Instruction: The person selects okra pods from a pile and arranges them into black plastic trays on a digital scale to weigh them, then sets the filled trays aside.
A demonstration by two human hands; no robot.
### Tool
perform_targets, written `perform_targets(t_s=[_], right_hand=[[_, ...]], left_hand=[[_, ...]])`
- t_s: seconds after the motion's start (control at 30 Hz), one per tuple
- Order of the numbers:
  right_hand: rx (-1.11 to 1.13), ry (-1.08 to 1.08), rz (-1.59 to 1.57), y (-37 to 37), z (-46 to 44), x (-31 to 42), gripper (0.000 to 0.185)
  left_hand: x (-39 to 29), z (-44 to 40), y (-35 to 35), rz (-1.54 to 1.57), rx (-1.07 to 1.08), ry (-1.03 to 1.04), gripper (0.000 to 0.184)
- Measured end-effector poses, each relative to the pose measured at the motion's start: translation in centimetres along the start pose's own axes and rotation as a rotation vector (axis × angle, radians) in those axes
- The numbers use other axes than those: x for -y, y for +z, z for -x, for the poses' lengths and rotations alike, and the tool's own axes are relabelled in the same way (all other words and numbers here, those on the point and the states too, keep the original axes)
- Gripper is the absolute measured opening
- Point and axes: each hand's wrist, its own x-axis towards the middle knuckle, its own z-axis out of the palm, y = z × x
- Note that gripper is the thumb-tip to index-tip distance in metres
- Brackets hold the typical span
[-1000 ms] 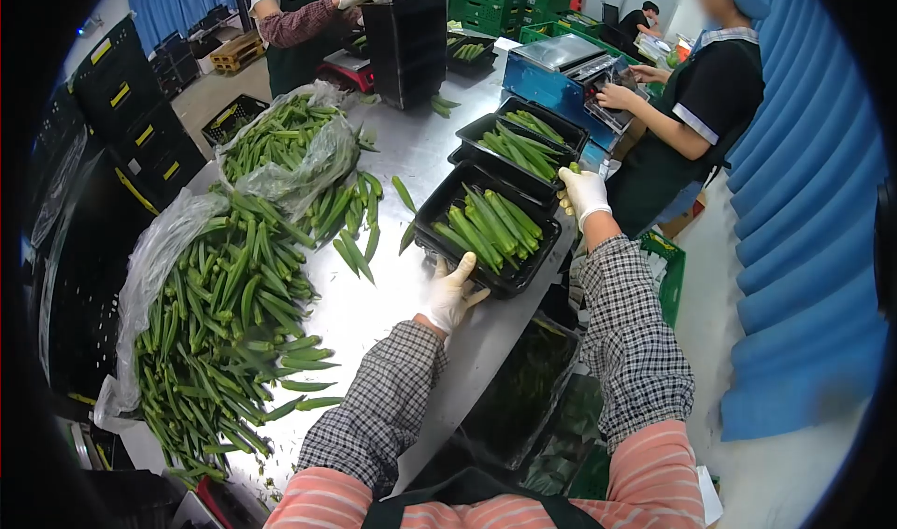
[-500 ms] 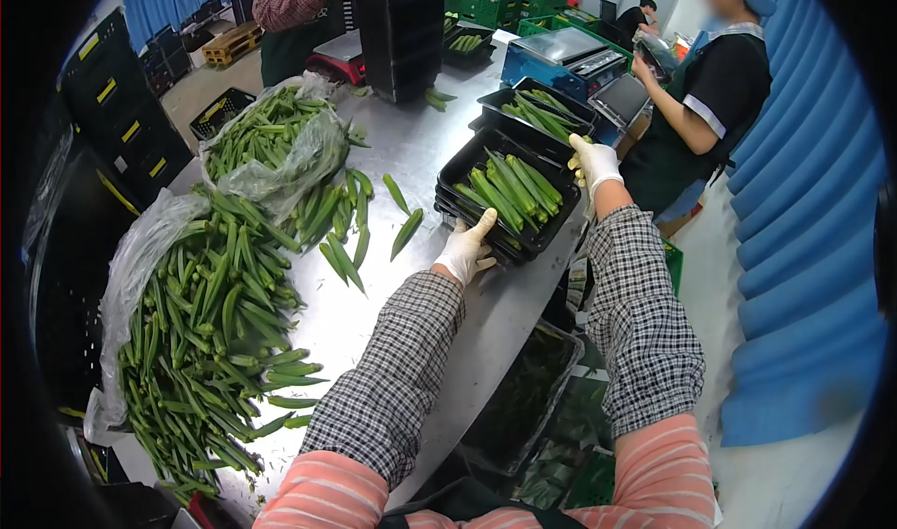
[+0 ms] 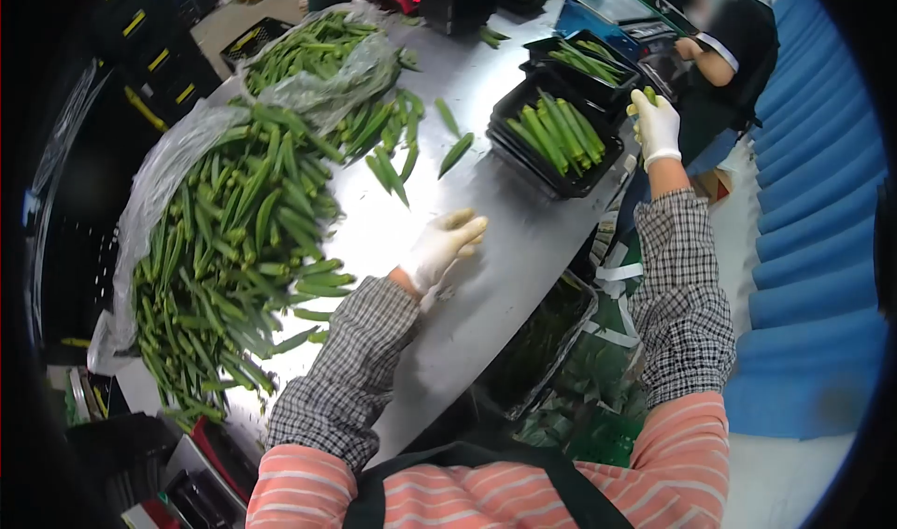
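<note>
My left hand, in a white glove, hovers over the bare metal table. Its fingers are loosely stretched out, with nothing in them. On the right, my gloved right hand is raised beside the black trays, its fingers closed; a small green end, seemingly of an okra pod, shows at the fingertips. Several okra pods lie side by side in the top tray of a black tray stack. Behind it another black tray holds more okra. Neither hand touches the stack.
A big okra heap and a plastic bag of okra cover the table's left side. Loose pods lie mid-table. A blue scale stands at the back. A person works at the right. Below the table edge is a dark crate.
My left hand has let go of the tray stack and moved back toward me. My right hand has moved off the tray to the right. The view has tilted downward.
</note>
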Motion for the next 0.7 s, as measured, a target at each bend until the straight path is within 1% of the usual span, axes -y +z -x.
perform_targets(t_s=[0.03, 0.07, 0.1, 0.13, 0.17, 0.2, 0.27, 0.3, 0.33, 0.37, 0.4, 0.47, 0.57, 0.6, 0.67, 0.7], right_hand=[[0.048, -0.032, 0.009, 1.2, 1.4, 0.5, 0.023], [0.091, -0.064, 0.016, 2.4, 2.8, 1.0, 0.024], [0.134, -0.186, 0.056, 4.0, 4.0, 1.0, 0.022], [0.214, -0.214, 0.052, 5.3, 5.2, 0.9, 0.022], [0.237, -0.288, 0.051, 6.8, 6.4, 0.7, 0.021], [0.261, -0.365, 0.05, 8.0, 7.6, 0.8, 0.019], [0.43, -0.171, 0.029, 9.7, 12.3, 3.7, 0.019], [0.588, -0.128, -0.049, 10.9, 13.9, 3.0, 0.02], [0.689, -0.13, -0.07, 12.1, 17.0, 3.8, 0.02], [0.73, -0.275, 0.044, 14.4, 18.6, 1.3, 0.019], [0.899, -0.194, 0.092, 15.7, 21.1, 1.3, 0.02], [1.083, -0.04, 0.042, 19.0, 25.2, -0.8, 0.021], [1.225, -0.044, 0.017, 23.7, 29.5, -0.7, 0.022], [1.223, -0.195, 0.074, 24.9, 30.6, 0.4, 0.023], [1.184, -0.33, -0.107, 27.4, 32.1, 2.8, 0.025], [1.124, -0.496, -0.052, 28.6, 31.9, 3.9, 0.026]], left_hand=[[0.7, 2.1, -1.0, 0.012, -0.073, 0.007, 0.058], [1.3, 4.3, -2.4, 0.035, -0.113, -0.001, 0.057], [1.7, 6.5, -3.7, 0.059, -0.149, -0.006, 0.055], [1.7, 8.9, -4.8, 0.059, -0.208, -0.005, 0.05], [1.7, 11.2, -5.7, 0.067, -0.272, -0.008, 0.05], [2.2, 13.2, -6.7, 0.05, -0.318, 0.014, 0.045], [3.2, 17.4, -8.7, 0.02, -0.425, 0.058, 0.044], [4.1, 19.6, -9.6, 0.038, -0.494, 0.076, 0.044], [4.9, 21.7, -10.4, 0.023, -0.536, 0.117, 0.043], [5.6, 23.9, -11.0, 0.005, -0.605, 0.112, 0.042], [6.2, 25.9, -11.4, -0.013, -0.672, 0.102, 0.042], [6.8, 29.4, -12.0, -0.069, -0.822, 0.125, 0.036], [7.6, 33.6, -14.1, -0.119, -1.021, 0.165, 0.032], [6.3, 34.9, -14.6, -0.234, -1.101, 0.087, 0.032], [6.1, 36.4, -16.8, -0.288, -1.163, 0.136, 0.033], [7.0, 36.8, -18.4, -0.396, -1.217, 0.197, 0.038]])
